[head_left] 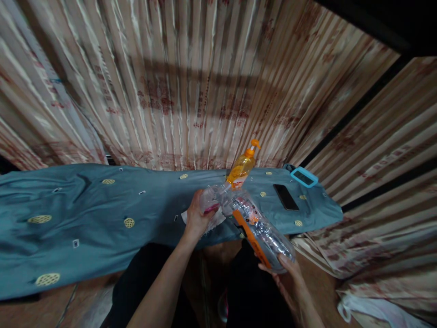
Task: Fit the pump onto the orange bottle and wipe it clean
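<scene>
My left hand (pixel 196 219) is wrapped around a small clear plastic container (pixel 209 197) with a pink band low on its side. In my right hand (pixel 289 277) lies the base end of a large clear plastic bottle (pixel 268 234) with an orange and black label. The bottle is tilted, its neck end up and to the left, close to the small container; whether they touch I cannot tell. Just behind them an orange pump bottle (pixel 241 168) stands on the cloth. Below my left hand lies a crumpled white tissue (pixel 218 221), partly hidden.
A teal patterned cloth (pixel 95 200) covers the long, narrow surface before me. At its right end are a black phone (pixel 286 197) and a light-blue framed device (pixel 303 176). Pleated curtains (pixel 191 91) hang behind and to the right. A white bag (pixel 378 310) is low at right.
</scene>
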### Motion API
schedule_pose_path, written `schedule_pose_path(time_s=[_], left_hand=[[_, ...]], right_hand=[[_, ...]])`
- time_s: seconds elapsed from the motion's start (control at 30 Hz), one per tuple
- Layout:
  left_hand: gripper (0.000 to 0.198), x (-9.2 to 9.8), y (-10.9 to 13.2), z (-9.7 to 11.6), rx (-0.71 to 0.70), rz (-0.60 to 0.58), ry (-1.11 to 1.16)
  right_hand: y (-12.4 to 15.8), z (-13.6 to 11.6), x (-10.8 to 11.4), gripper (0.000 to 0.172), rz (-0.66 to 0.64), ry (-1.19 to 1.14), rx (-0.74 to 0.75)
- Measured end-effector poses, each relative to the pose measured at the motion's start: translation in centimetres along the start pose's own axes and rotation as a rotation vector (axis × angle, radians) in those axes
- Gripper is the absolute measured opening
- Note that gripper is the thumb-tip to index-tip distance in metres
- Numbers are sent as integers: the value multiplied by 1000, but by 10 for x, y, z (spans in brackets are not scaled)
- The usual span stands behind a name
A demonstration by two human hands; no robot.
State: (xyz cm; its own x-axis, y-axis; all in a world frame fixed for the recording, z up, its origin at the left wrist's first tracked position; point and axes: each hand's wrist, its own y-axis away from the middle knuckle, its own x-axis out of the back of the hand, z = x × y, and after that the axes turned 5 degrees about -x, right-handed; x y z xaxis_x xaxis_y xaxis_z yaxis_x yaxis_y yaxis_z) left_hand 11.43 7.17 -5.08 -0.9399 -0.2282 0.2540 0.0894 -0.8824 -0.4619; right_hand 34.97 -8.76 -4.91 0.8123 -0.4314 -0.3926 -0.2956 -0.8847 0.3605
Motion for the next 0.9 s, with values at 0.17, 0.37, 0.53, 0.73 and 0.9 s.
schedule_pose_path(time_s=[0.17, 0.37, 0.53, 0.73, 0.9], left_hand=[[60, 0, 0, 0, -13, -7, -13], [62, -1, 2, -7, -74, 1, -37], [63, -4, 4, -13, -107, 17, -68], [60, -3, 3, -10, -82, -4, -72], [63, 0, 1, -9, -29, -16, -57]], right_hand=[[5, -2, -3, 60, 18, 33, 56], [10, -1, 1, 58, 3, 42, 85], [19, -3, 10, 52, -28, 36, 78], [31, -11, 10, 67, -81, 43, 50], [38, -15, 2, 71, -107, 119, 108]])
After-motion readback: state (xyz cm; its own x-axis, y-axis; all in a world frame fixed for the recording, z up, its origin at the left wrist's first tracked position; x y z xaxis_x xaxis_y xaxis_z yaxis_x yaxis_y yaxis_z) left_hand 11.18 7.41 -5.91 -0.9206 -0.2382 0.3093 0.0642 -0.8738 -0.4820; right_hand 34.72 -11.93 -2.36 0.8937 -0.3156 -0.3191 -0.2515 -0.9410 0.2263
